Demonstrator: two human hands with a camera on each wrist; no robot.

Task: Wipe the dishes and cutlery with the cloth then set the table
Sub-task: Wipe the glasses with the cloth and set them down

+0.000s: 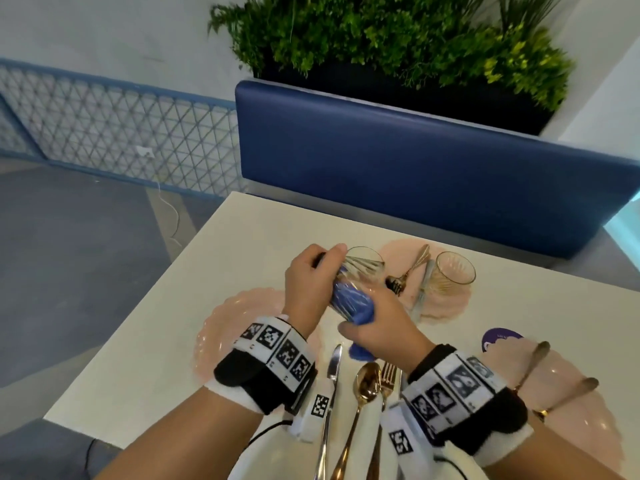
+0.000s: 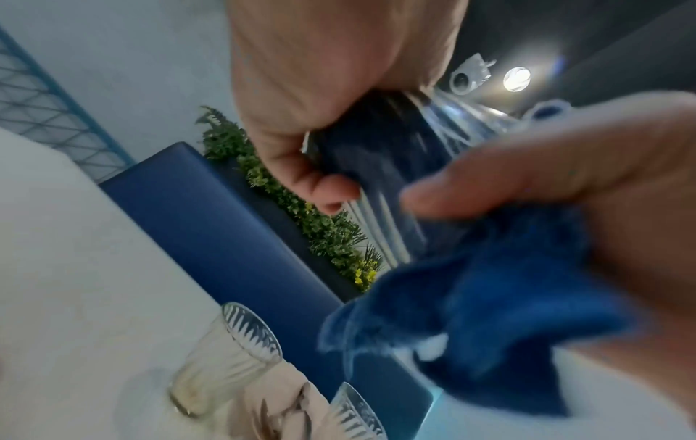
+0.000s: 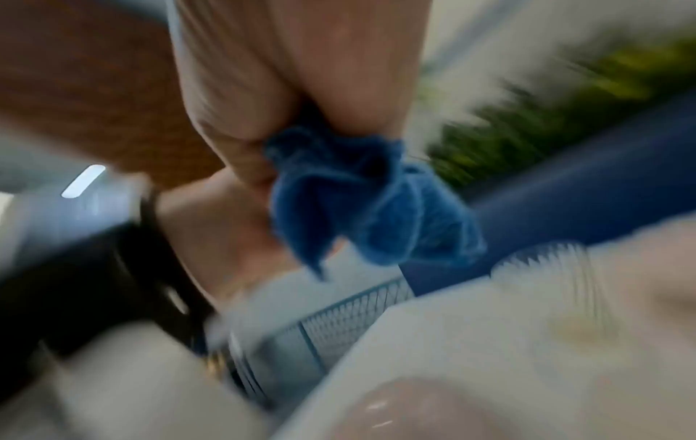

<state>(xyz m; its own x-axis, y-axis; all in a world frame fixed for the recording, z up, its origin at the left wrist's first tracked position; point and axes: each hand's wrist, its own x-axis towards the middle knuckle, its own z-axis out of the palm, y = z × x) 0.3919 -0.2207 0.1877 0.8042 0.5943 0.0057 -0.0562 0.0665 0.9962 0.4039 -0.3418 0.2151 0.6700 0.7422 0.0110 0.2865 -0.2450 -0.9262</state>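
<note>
Overhead, the left hand (image 1: 308, 285) wraps its fingers around a ribbed glass (image 1: 341, 292) above the counter (image 1: 145, 348); the right hand (image 1: 381, 323) grips the blue cloth (image 1: 362, 311) stuffed inside. At the left wrist, cloth (image 2: 489, 312) spills below the right fingers (image 2: 489, 178). At the right wrist, blurred fingers (image 3: 301, 89) pinch cloth (image 3: 369, 202).

Each forearm carries a black-and-white wristband (image 1: 273, 362) printed with square coded markers. A black cable (image 1: 263, 433) leads from the left unit. Forearms are bare.

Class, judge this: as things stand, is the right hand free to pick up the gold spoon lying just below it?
Probably not yet: the right hand grips the blue cloth against a glass. The gold spoon itself lies uncovered.
</note>
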